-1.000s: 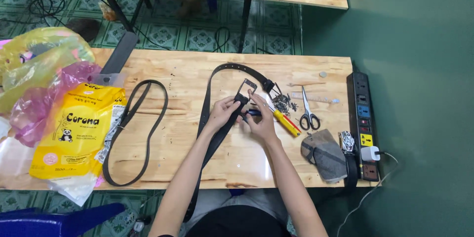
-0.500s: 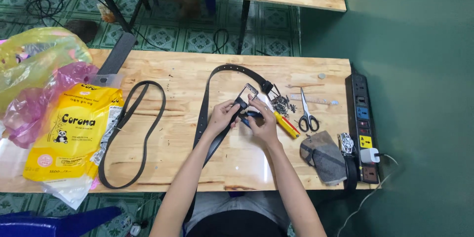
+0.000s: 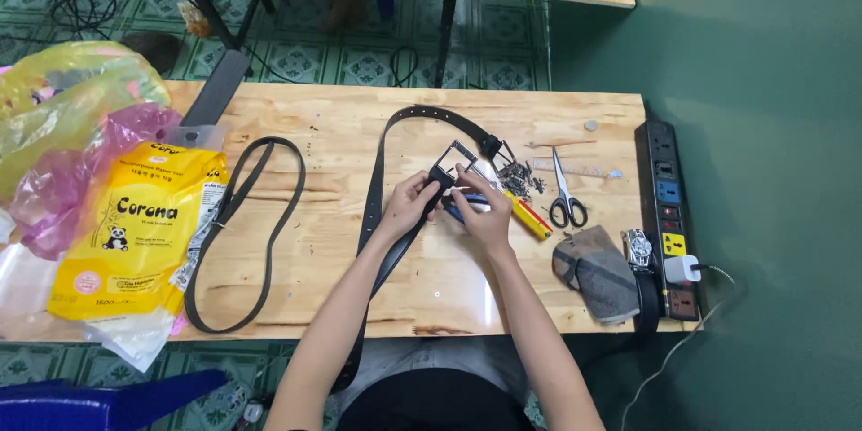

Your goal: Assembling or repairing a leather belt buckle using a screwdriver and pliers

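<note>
A black leather belt [image 3: 384, 153] loops across the wooden table [image 3: 341, 117] and hangs over the near edge. My left hand [image 3: 409, 202] pinches the belt's end just below its rectangular metal buckle [image 3: 453, 157]. My right hand [image 3: 480, 206] grips the strap beside the buckle, fingers closed against it. Just right of my hands lie a yellow-handled tool [image 3: 528, 215] and a small heap of metal bits [image 3: 519, 180].
Scissors [image 3: 566, 202], a grey cloth pouch [image 3: 597, 269], a wristwatch [image 3: 639, 251] and a black power strip [image 3: 666, 215] sit at the right. A second thin black belt [image 3: 242, 233], a yellow packet [image 3: 135, 233] and plastic bags [image 3: 67, 117] lie left.
My hands and the buckle stay in nearly the same place; the fingers have shifted slightly on the belt end. The view has drifted a little.
</note>
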